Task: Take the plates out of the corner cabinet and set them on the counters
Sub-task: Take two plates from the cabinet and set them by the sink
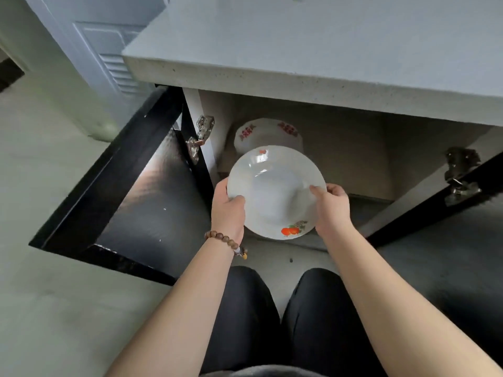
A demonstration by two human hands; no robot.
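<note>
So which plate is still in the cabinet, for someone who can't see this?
Look under the grey counter, into the open cabinet between its two black doors. At the back left stands a white stack of plates, behind the plate held in both hands. Its rim carries red block patterns, while the held one has orange fruit.

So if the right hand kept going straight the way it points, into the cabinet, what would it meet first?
Probably the stacked plates at the back of the cabinet. The right hand, gripping the fruit-patterned plate, points up and left toward them, though depth is hard to judge.
</note>
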